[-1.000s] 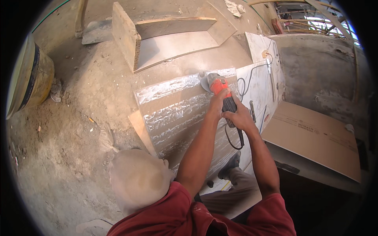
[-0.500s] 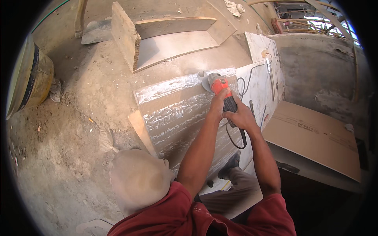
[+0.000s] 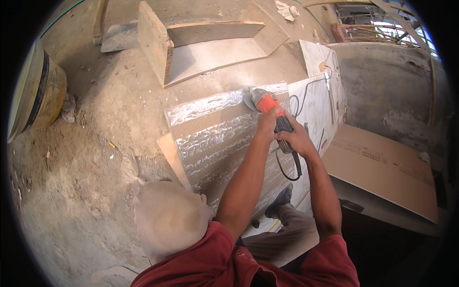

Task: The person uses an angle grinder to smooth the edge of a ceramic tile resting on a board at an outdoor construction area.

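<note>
Both my hands grip an orange and black angle grinder [image 3: 266, 102]. Its grey disc [image 3: 249, 100] stands at the far edge of a large panel [image 3: 224, 117], near the panel's right corner. Whether the disc is turning or cutting I cannot tell. My left hand [image 3: 267, 122] wraps around the front of the body, just behind the orange part. Behind it, my right hand [image 3: 296, 138] closes around the black handle. The panel's upper face is brown with rough silvery-white stripes. From the handle's rear a black cord [image 3: 285, 174] loops down.
Pale boards [image 3: 215, 57] stand and lie beyond the panel. White marbled slabs [image 3: 308, 103] with a cable [image 3: 306, 88] across them lie on the right, beside a brown sheet [image 3: 382, 165]. A bucket [image 3: 48, 91] stands left. A pale rounded shape [image 3: 169, 220] is near my left arm.
The grinder has turned slightly, its head shifting a little left along the panel's edge and its handle end a little right. Both hands keep their hold. The whole view has shifted slightly.
</note>
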Motion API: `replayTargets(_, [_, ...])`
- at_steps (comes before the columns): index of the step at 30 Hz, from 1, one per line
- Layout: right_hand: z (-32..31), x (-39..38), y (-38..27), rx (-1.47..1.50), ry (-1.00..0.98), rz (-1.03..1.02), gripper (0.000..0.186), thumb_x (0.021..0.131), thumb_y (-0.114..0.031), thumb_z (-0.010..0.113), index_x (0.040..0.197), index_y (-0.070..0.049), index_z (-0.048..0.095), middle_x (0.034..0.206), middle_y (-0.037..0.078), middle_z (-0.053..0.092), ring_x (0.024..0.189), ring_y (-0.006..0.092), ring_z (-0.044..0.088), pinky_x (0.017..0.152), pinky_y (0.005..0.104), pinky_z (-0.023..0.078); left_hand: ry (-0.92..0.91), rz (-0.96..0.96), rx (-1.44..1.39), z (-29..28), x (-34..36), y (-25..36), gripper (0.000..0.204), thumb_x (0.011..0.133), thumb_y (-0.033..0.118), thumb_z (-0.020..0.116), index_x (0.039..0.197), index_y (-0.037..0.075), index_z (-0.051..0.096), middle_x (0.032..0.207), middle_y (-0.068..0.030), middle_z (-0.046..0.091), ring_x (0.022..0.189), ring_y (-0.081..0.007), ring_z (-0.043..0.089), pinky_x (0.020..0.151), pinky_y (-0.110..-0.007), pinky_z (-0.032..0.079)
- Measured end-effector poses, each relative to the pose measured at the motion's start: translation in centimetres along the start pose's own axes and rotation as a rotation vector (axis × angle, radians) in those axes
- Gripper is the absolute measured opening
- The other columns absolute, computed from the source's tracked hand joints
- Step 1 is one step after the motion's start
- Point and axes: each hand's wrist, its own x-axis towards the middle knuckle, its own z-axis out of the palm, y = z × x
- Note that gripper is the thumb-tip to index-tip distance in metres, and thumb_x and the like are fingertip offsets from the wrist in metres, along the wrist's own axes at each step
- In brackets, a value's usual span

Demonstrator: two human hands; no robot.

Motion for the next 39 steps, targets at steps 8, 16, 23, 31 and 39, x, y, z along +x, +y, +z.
replayTargets(8, [-0.5, -0.6, -1.2, 0.161, -0.068, 0.035, 0.094, 0.069, -0.016, 0.073, 0.152, 0.0, 0.032, 0.113, 0.015, 0.062, 0.099, 0.0214, 0.06, 0.086, 0.0303, 0.048, 0.062, 0.012, 0.009, 1.1, -0.6, 0.5, 0.026, 0.083, 0.019, 0.069, 0.099, 0.0, 0.061, 0.084, -0.0084, 0.064, 0.065, -0.0191, 0.066, 0.057, -0.033, 0.055])
replayTargets(16, [-0.6, -0.1, -1.7, 0.106, -0.047, 0.056, 0.095, 0.069, -0.015, 0.072, 0.152, 0.001, 0.029, 0.109, 0.013, 0.062, 0.096, 0.0199, 0.06, 0.085, 0.0299, 0.048, 0.076, 0.018, -0.052, 1.1, -0.7, 0.9, 0.026, 0.078, 0.019, 0.074, 0.09, -0.003, 0.067, 0.082, -0.0068, 0.066, 0.066, -0.0149, 0.063, 0.058, -0.032, 0.05])
replayTargets(23, [-1.4, 0.1, -0.8, 0.188, -0.133, 0.058, 0.092, 0.071, -0.014, 0.072, 0.152, 0.0, 0.03, 0.11, 0.012, 0.062, 0.097, 0.019, 0.06, 0.086, 0.0295, 0.048, 0.146, 0.006, 0.054, 1.9, -1.6, 1.1, 0.029, 0.083, 0.018, 0.07, 0.102, -0.002, 0.061, 0.09, -0.0098, 0.064, 0.072, -0.0192, 0.066, 0.061, -0.035, 0.054])
replayTargets(31, [-0.4, 0.0, -1.4, 0.19, -0.043, -0.019, 0.091, 0.071, -0.012, 0.072, 0.151, 0.001, 0.031, 0.111, 0.012, 0.062, 0.096, 0.0192, 0.06, 0.085, 0.0295, 0.048, 0.049, 0.042, 0.047, 1.3, -0.8, 1.2, 0.027, 0.084, 0.017, 0.069, 0.102, -0.001, 0.061, 0.088, -0.0083, 0.063, 0.07, -0.0187, 0.065, 0.06, -0.035, 0.053])
replayTargets(39, [-0.9, 0.0, -2.0, 0.157, -0.083, 0.049, 0.09, 0.071, -0.011, 0.072, 0.152, -0.003, 0.032, 0.109, 0.01, 0.062, 0.096, 0.0179, 0.06, 0.084, 0.029, 0.048, 0.09, -0.003, 0.034, 1.5, -0.7, 1.0, 0.028, 0.082, 0.019, 0.071, 0.1, -0.002, 0.063, 0.089, -0.0094, 0.065, 0.071, -0.0185, 0.066, 0.06, -0.035, 0.053])
